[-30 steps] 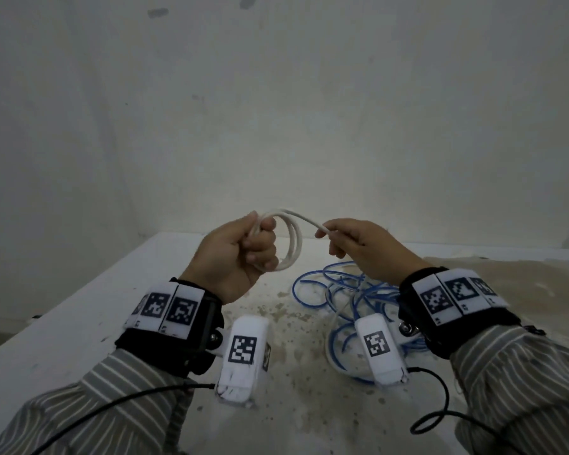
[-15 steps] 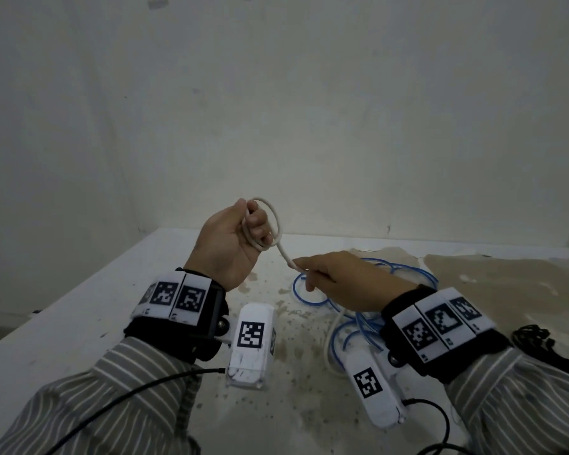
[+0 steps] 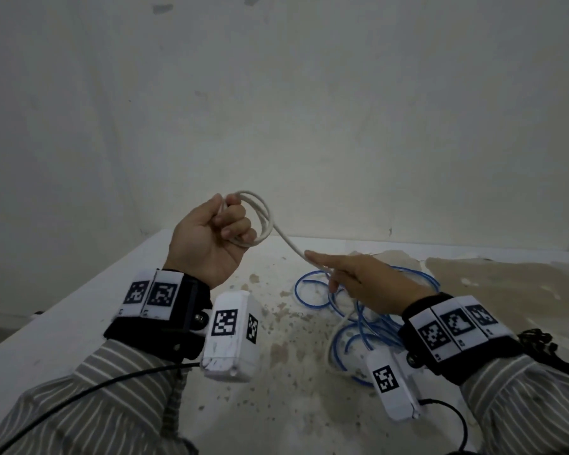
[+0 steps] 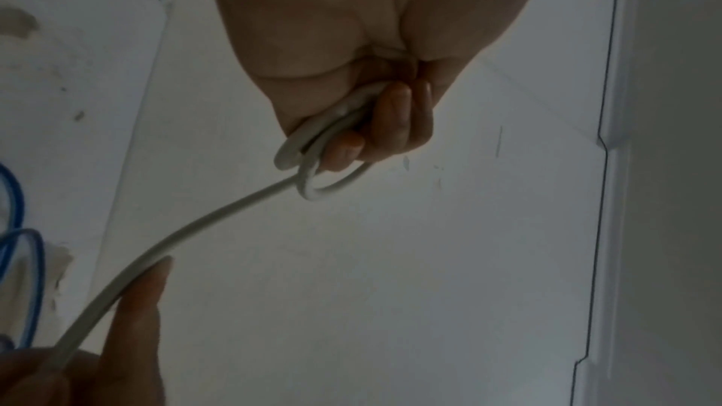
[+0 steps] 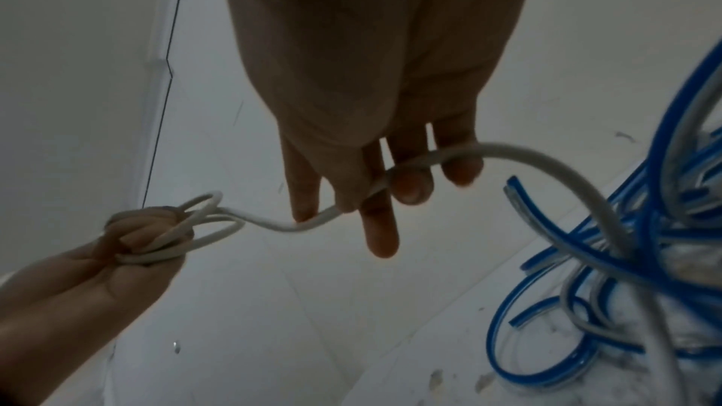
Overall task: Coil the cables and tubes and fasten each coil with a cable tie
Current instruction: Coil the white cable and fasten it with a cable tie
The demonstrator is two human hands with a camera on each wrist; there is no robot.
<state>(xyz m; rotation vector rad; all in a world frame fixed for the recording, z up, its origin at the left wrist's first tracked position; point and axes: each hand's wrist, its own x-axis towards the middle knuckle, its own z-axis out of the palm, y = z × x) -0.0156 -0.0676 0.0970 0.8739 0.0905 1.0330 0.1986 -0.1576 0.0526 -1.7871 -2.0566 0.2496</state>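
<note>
Above the table (image 3: 63, 310), at 10 o'clock from the blue tube (image 3: 358, 326), the left hand (image 3: 211, 238) grips a small coil (image 3: 260, 218) of white cable (image 3: 289, 244); its loops now number more than half a second ago. The right hand (image 3: 368, 280) has slid farther along the cable, fingers (image 5: 377, 227) now mostly straight, the cable threaded between them with two fingertips curled over it. Between the hands the cable's long axis runs from 10 to 4 o'clock, then drops into the blue tangle on the table.
</note>
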